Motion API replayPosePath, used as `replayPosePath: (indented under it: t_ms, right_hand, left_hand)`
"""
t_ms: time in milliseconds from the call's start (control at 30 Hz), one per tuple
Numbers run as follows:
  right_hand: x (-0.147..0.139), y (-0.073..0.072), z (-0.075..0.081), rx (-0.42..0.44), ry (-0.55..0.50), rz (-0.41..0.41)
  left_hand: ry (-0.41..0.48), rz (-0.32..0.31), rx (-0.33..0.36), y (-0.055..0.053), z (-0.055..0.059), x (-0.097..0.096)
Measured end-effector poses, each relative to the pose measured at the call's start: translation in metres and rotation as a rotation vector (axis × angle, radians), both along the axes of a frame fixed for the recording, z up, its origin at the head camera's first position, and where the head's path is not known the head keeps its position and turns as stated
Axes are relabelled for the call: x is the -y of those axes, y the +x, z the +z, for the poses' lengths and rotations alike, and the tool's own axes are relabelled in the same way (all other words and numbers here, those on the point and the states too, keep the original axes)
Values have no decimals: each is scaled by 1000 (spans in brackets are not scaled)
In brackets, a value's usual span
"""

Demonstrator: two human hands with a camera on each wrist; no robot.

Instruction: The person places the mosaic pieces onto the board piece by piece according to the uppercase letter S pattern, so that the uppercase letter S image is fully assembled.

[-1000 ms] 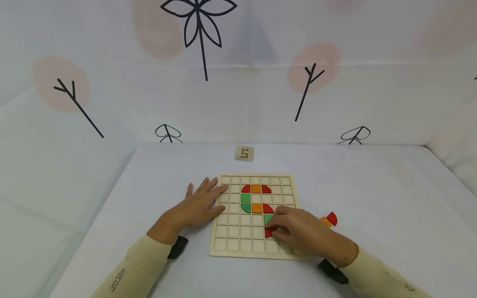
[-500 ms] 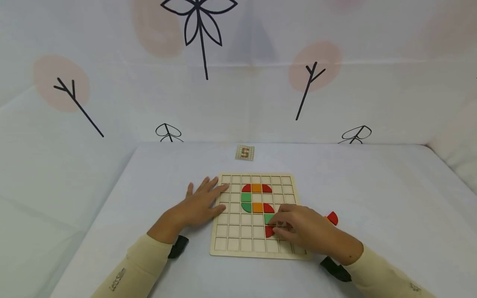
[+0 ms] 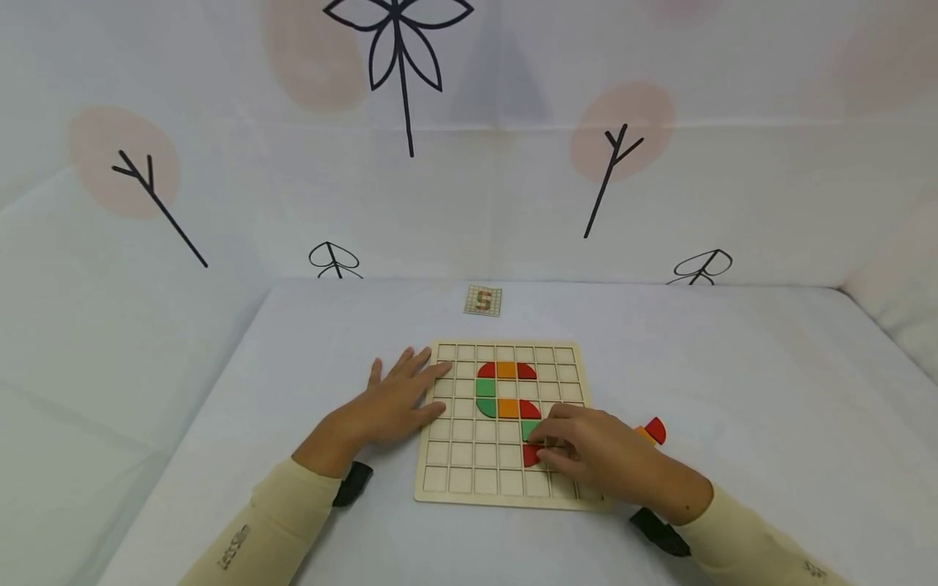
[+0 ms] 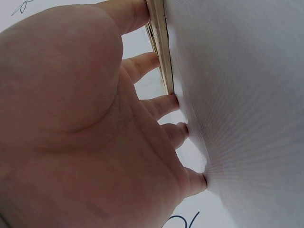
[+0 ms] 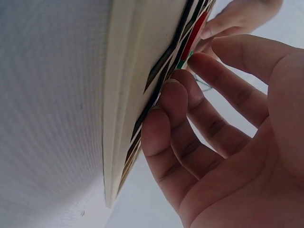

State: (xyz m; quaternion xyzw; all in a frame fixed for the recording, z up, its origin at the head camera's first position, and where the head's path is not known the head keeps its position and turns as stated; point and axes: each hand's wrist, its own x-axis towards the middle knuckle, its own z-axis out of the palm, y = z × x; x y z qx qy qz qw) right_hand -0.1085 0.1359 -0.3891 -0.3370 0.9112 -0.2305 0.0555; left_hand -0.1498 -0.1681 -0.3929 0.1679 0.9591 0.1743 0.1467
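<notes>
A wooden grid board [image 3: 460, 483] lies on the white cloth. Several coloured tiles sit in its cells in a curved line, among them a green square tile [image 3: 485, 388], an orange square tile [image 3: 506, 370] and, lowest, a red quarter-round tile [image 3: 530, 456]. My left hand [image 3: 388, 404] is spread at the board's left edge, thumb and a finger touching its rim. Over the board's right part, my right hand [image 3: 597, 452] is bent, thumb and index tips apart right at the lowest red tile. In the right wrist view its other fingertips [image 5: 156, 126] rest at the board.
Right of the board, partly behind the right hand, lie a loose red quarter-round tile [image 3: 655, 430] and an orange tile [image 3: 645, 435]. A small card [image 3: 483, 301] with an S pattern on a grid lies beyond the board. Patterned cloth hangs at the back.
The right hand's thumb and index have drawn slightly up and right from the lowest red tile, which shows more now. The left hand stays in place.
</notes>
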Motion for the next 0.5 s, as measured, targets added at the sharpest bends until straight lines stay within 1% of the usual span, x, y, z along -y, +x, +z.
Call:
replayPosePath:
  t_ms: [500]
  right_hand:
    - [-1,-2,-3,-3,-7,16]
  left_hand:
    - [-1,4,-4,-2,-2,0]
